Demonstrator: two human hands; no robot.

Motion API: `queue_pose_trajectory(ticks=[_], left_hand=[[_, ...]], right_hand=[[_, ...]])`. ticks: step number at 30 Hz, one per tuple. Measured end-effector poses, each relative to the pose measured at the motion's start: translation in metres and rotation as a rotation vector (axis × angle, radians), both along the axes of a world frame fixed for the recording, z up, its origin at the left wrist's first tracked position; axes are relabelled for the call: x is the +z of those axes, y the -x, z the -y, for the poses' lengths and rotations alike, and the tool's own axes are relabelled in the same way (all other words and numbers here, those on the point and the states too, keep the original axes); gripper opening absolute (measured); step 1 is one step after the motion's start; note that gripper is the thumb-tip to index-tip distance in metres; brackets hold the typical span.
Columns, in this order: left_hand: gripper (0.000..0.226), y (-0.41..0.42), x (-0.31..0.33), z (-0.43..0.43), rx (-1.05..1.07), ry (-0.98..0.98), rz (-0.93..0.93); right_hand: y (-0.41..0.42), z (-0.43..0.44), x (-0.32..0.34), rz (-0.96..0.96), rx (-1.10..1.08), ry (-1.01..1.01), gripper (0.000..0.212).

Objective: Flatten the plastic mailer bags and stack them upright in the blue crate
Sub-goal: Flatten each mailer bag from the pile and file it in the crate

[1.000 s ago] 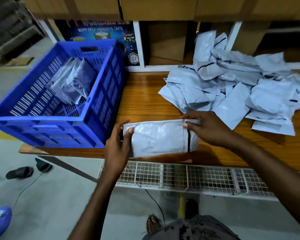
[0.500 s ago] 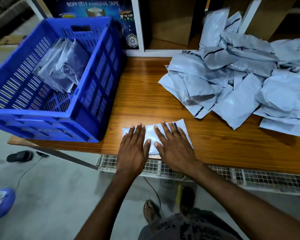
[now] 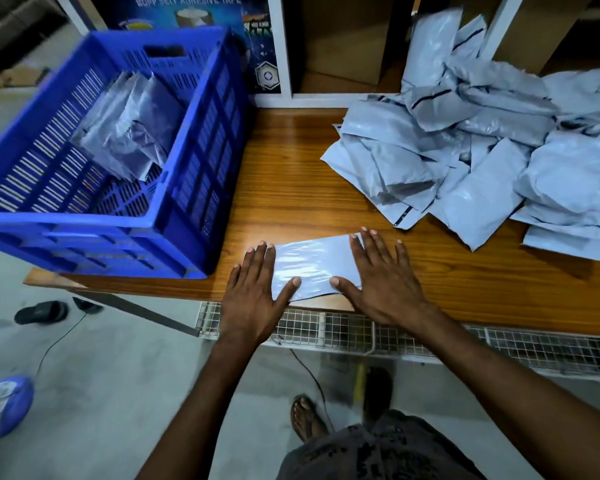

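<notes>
A grey plastic mailer bag [image 3: 312, 265] lies flat on the wooden table [image 3: 291, 188] near its front edge. My left hand [image 3: 253, 292] presses its left end with straight, spread fingers. My right hand [image 3: 381, 278] presses its right end the same way. The bag's middle shows between my thumbs. To the left stands the blue crate [image 3: 194, 140], partly over the table's left edge. Several grey mailers [image 3: 129, 129] lean upright inside it against the far wall. A loose heap of crumpled mailers [image 3: 482, 147] covers the table's right side.
Behind the table are white shelf frames, cardboard boxes [image 3: 340, 46] and an adhesive tape poster [image 3: 194, 8]. A wire mesh rack [image 3: 430, 341] runs under the table's front edge. On the floor lie a black sandal [image 3: 40, 311], a cable and a blue object [image 3: 4, 407].
A second ago both hands held the bag up by its ends. They laid it on the table, pressed together on its middle, and have now slid apart towards its two ends.
</notes>
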State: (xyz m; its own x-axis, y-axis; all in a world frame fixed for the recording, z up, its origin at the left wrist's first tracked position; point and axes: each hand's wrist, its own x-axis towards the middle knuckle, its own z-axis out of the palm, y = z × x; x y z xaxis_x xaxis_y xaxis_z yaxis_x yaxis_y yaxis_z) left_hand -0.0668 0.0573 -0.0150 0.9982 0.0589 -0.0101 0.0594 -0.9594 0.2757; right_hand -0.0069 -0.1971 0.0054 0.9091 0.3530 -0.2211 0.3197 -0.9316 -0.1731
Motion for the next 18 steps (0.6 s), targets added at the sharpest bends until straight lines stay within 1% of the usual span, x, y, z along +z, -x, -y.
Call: queue_pose_trajectory(ticks=[2,4,7,9,11,13,14,17,18], left_hand=[[0.084,0.006,0.002,-0.011,-0.014,0.049,0.001],[0.078,0.003,0.007,-0.013,-0.021,0.153,0.029],[0.055,0.004,0.018,-0.009,0.053,0.31,0.215],[0.042,0.008,0.024,-0.005,0.094,0.351,0.336],[0.035,0.015,0.033,0.001,0.122,0.338,0.425],[0.032,0.021,0.043,0.006,0.158,0.289,0.5],[0.03,0.024,0.049,0.007,0.181,0.261,0.536],[0.027,0.027,0.066,0.012,0.241,0.19,0.657],[0.026,0.026,0.07,0.013,0.249,0.174,0.684]], right_hand=[[0.003,0.008,0.005,-0.026,-0.02,0.058,0.099],[0.002,0.007,0.016,-0.012,0.0,0.037,0.101],[0.0,-0.019,0.032,0.068,0.227,-0.1,0.103],[-0.004,-0.038,0.033,0.044,0.373,-0.131,0.107],[-0.006,-0.045,0.023,-0.028,0.447,-0.083,0.112],[-0.002,-0.041,0.01,-0.028,0.484,-0.006,0.111],[0.001,-0.036,0.004,0.004,0.487,0.009,0.106],[0.014,-0.019,0.0,0.106,0.49,-0.02,0.083],[0.018,-0.013,0.001,0.125,0.507,-0.017,0.079]])
